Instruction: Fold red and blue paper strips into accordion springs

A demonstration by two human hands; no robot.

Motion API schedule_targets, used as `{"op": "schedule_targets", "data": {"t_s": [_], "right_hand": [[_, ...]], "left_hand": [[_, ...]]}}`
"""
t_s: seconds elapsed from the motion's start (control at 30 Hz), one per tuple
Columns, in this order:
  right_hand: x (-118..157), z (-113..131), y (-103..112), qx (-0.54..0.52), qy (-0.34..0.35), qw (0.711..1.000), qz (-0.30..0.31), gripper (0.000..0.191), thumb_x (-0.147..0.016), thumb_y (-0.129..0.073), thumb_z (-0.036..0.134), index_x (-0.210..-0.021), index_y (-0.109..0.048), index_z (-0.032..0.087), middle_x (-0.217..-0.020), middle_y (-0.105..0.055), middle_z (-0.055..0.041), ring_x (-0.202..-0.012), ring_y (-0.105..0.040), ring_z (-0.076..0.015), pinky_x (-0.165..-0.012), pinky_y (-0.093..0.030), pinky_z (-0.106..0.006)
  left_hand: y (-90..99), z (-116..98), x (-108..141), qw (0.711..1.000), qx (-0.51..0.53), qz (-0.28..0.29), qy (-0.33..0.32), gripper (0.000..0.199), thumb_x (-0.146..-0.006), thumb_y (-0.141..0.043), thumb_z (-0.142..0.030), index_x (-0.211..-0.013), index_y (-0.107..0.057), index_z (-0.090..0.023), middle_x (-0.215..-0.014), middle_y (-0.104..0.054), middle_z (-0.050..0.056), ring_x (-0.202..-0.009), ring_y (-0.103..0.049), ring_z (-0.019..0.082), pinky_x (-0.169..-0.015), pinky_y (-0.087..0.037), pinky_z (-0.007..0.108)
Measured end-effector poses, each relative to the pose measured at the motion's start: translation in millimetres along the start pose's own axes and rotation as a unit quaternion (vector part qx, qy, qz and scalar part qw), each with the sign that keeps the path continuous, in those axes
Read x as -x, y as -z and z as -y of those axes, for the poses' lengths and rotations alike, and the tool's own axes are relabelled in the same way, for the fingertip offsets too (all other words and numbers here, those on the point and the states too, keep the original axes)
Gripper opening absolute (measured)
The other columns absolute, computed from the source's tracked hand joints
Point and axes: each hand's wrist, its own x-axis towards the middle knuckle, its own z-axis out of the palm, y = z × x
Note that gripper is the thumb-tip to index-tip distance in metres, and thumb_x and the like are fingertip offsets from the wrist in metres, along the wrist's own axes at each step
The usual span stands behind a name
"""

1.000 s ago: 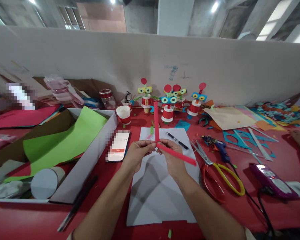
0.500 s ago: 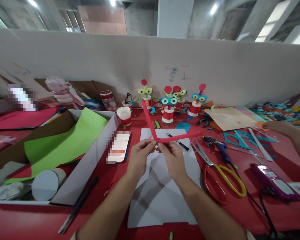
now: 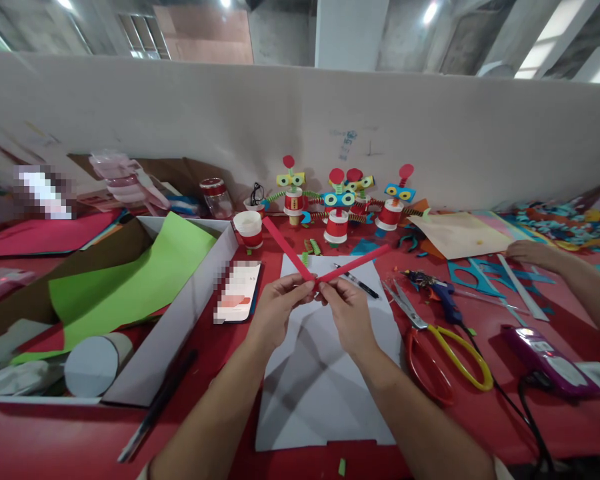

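Two red paper strips [image 3: 286, 247] meet at their near ends in a V shape above a white sheet [image 3: 325, 400]. My left hand [image 3: 277, 310] pinches the joined end from the left, thumb and fingers closed. From the other side my right hand [image 3: 347, 310] grips the same joint, its fingertips close to the left ones. The fingers partly cover where the strips overlap. Beyond my hands a black pen [image 3: 360, 283] lies on the sheet. Several paper-cup robot figures [image 3: 337, 223] with round eyes and folded paper arms stand farther back.
Scissors [image 3: 430, 333], a glue gun [image 3: 443, 297] and a purple device [image 3: 550, 367] with a cable lie on the right. A phone [image 3: 239, 291] and a box [image 3: 180, 313] holding green paper are on the left. Another person's hand [image 3: 535, 253] rests at far right.
The outer ends of the strips have swung: the left strip leans farther left and the right strip points higher, its tip nearer the middle. Both hands still hold the joint.
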Motion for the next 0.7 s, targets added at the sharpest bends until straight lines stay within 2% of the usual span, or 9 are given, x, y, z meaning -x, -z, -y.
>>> {"op": "schedule_targets", "data": {"t_s": [0.13, 0.23, 0.4, 0.57, 0.63, 0.7], "right_hand": [[-1, 1, 0, -0.037, -0.017, 0.999, 0.022, 0.016, -0.076, -0.061, 0.028, -0.063, -0.065, 0.019, -0.057, -0.06, 0.0018, -0.058, -0.052, -0.0122, -0.059, -0.04, -0.026], [-1, 2, 0, -0.077, -0.021, 0.996, 0.037, 0.011, -0.074, -0.06, 0.025, -0.073, -0.07, 0.019, -0.062, -0.063, 0.0008, -0.061, -0.055, -0.0129, -0.061, -0.042, -0.026], [3, 2, -3, -0.053, -0.002, 0.997, 0.064, 0.015, -0.071, -0.067, 0.022, -0.085, -0.069, 0.021, -0.077, -0.067, 0.0005, -0.071, -0.06, -0.0139, -0.07, -0.046, -0.028], [6, 0, -5, 0.017, 0.027, 0.999, 0.03, 0.014, -0.076, -0.066, 0.031, -0.084, -0.066, 0.02, -0.075, -0.066, 0.0001, -0.069, -0.059, -0.0141, -0.067, -0.045, -0.027], [4, -1, -3, 0.01, 0.027, 0.999, 0.02, 0.011, -0.077, -0.065, 0.031, -0.078, -0.065, 0.02, -0.07, -0.064, 0.0013, -0.065, -0.057, -0.0132, -0.064, -0.044, -0.027], [0, -3, 1, -0.022, 0.023, 0.999, 0.001, 0.012, -0.075, -0.066, 0.031, -0.072, -0.063, 0.02, -0.066, -0.061, 0.0025, -0.062, -0.054, -0.0122, -0.062, -0.042, -0.026]], "left_hand": [[1.0, -3, -1, 1.0, 0.013, -0.013, 0.015, 0.018, -0.059, -0.081, -0.026, -0.068, -0.07, -0.015, -0.065, -0.066, 0.001, -0.063, -0.059, 0.011, -0.069, -0.046, 0.027], [0.3, -2, -2, 0.996, 0.073, -0.039, 0.029, 0.02, -0.054, -0.083, -0.024, -0.063, -0.067, -0.015, -0.063, -0.064, -0.001, -0.061, -0.059, 0.011, -0.069, -0.048, 0.027], [-0.4, 3, -4, 0.988, 0.134, -0.067, 0.049, 0.024, -0.05, -0.085, -0.021, -0.062, -0.065, -0.016, -0.063, -0.062, -0.003, -0.06, -0.058, 0.008, -0.066, -0.047, 0.023], [-5.4, 10, -1, 0.994, 0.094, -0.055, 0.002, 0.021, -0.054, -0.082, -0.022, -0.059, -0.062, -0.016, -0.058, -0.059, -0.003, -0.059, -0.054, 0.008, -0.066, -0.046, 0.024], [-4.7, 11, -2, 0.997, 0.06, -0.039, -0.019, 0.02, -0.059, -0.079, -0.024, -0.058, -0.061, -0.016, -0.058, -0.059, -0.002, -0.06, -0.054, 0.01, -0.067, -0.046, 0.026], [0.1, 8, -5, 0.999, 0.021, -0.027, -0.039, 0.017, -0.061, -0.077, -0.025, -0.066, -0.065, -0.016, -0.063, -0.062, -0.001, -0.064, -0.056, 0.011, -0.069, -0.045, 0.027]]}}
